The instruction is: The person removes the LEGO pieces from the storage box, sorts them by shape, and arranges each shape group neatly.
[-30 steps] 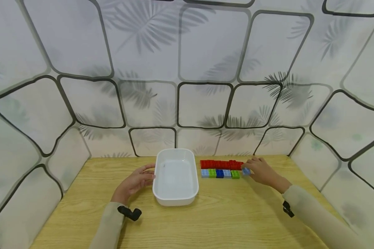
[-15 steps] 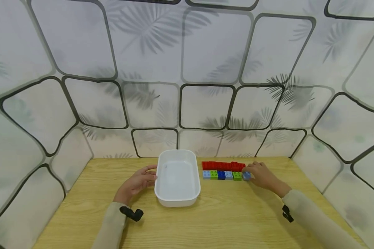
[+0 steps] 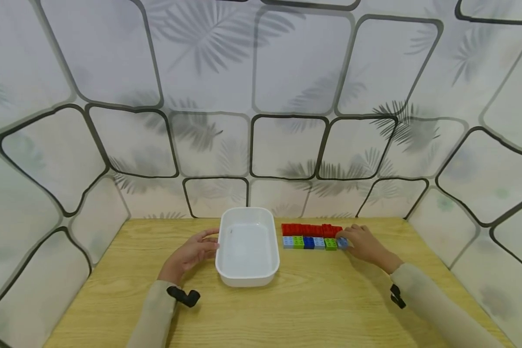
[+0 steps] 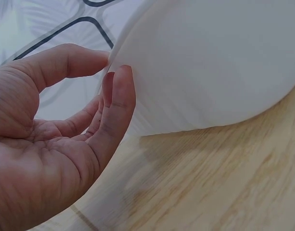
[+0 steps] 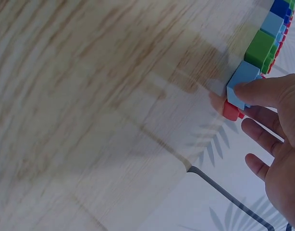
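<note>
My right hand (image 3: 367, 244) pinches a light blue toy brick (image 5: 240, 82) between thumb and fingers at the right end of the front row. The brick sits against a green brick (image 5: 259, 49). Beyond that in the row are a light blue brick (image 3: 319, 243), a dark blue one (image 3: 309, 242) and others. Behind runs a row of red bricks (image 3: 303, 229), whose end brick (image 5: 230, 110) shows beside my fingers in the right wrist view. My left hand (image 3: 191, 253) touches the left side of a white plastic tub (image 4: 195, 72), its fingertips at the rim and outer wall.
The tub and both brick rows stand on a light wood table (image 3: 304, 299). A patterned white cloth wall (image 3: 287, 145) rises right behind them and along both sides. Black straps (image 3: 183, 296) sit on both sleeves.
My right hand has brought the light blue brick left and down to the end of the front row, beside the green one. The left hand stays at the tub.
</note>
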A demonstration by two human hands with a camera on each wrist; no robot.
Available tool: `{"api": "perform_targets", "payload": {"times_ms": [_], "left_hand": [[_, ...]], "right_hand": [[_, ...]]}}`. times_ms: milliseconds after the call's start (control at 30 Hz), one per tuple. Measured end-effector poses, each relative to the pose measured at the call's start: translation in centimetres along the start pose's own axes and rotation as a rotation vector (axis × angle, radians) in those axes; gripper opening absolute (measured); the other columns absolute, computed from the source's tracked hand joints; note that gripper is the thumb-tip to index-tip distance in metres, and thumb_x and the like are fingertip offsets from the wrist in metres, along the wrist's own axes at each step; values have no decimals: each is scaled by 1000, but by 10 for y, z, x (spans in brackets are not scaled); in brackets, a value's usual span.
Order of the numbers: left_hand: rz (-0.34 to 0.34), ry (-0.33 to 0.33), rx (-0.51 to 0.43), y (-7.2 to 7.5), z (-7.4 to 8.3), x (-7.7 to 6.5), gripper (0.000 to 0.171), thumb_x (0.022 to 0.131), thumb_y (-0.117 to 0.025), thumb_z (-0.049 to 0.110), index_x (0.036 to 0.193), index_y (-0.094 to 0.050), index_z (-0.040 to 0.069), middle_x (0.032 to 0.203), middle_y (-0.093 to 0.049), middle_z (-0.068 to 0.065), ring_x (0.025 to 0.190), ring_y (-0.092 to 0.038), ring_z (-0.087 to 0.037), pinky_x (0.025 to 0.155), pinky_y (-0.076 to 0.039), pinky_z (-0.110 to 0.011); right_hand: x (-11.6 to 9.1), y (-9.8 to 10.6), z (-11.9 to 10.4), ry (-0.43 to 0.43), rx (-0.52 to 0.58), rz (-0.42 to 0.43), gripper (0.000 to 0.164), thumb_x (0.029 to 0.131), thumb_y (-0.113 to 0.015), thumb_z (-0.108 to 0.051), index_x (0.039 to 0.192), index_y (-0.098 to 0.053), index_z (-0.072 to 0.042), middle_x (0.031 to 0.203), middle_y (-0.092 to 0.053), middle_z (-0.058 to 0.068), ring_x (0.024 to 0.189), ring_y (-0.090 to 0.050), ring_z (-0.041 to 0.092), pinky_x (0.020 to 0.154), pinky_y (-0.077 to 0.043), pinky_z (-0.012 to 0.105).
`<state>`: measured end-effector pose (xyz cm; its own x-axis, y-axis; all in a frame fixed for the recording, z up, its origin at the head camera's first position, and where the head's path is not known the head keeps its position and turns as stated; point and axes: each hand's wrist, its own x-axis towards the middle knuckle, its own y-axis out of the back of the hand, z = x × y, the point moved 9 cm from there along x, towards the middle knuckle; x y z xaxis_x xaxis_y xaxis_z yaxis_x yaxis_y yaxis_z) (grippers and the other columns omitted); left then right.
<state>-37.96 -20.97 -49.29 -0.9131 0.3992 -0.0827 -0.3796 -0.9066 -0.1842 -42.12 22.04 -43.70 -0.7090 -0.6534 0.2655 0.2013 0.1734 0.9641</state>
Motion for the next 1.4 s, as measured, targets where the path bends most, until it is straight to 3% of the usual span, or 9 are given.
{"api": "perform_targets", "payload": {"times_ms": [1400], "left_hand": [[-14,-12,2,0,-1,1,62,103,-52,0,157,-22,-7,112,-67,4,100,-70,-8,90,-60,-26]], "right_hand": [[-6,3,1,2,-31,36,36,77,-86,-2,110,-73,-10,104,-72,8,97,-62,32,84,-49,59]]}}
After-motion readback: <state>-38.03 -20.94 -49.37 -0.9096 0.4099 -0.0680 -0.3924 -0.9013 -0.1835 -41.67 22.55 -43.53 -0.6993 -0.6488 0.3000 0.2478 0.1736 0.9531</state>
